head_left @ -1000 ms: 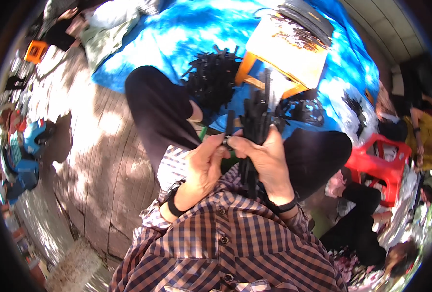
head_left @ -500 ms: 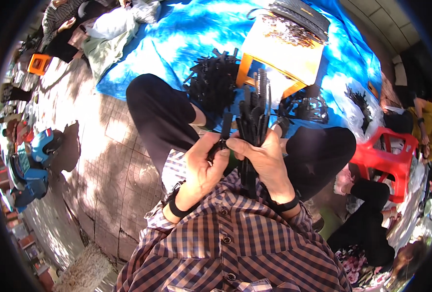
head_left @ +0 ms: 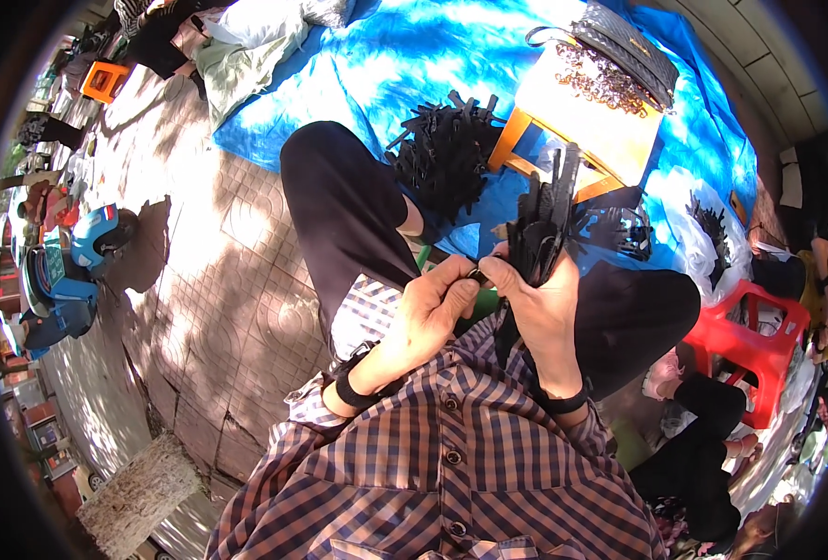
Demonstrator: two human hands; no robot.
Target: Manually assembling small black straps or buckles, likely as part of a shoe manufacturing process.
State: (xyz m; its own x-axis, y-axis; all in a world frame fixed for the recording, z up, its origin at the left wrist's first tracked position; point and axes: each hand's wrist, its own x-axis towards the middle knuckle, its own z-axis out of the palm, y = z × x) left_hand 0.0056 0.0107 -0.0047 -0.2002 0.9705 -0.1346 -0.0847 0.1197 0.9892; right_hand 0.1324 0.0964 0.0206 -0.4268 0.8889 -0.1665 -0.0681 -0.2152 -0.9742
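My right hand (head_left: 545,313) grips a bundle of black straps (head_left: 543,229) that stands upright above my lap. Beside it, my left hand (head_left: 428,313) pinches a small dark piece at the base of that bundle, fingertips touching the right hand. A heap of more black straps (head_left: 447,154) lies on the blue tarp (head_left: 377,65) just past my left knee. Both wrists wear dark bands, and my checked shirt fills the lower part of the view.
A low orange stool with a pale top (head_left: 587,117) carries metal rings and a black bag (head_left: 624,42). A red plastic stool (head_left: 755,341) stands right, near a seated person's legs (head_left: 703,448). Paving tiles (head_left: 218,280) lie left, with a blue toy vehicle (head_left: 87,243) and a concrete block (head_left: 139,495).
The strap bundle in my right hand has tipped slightly right and my left fingers have closed in on its base. The view has shifted a little.
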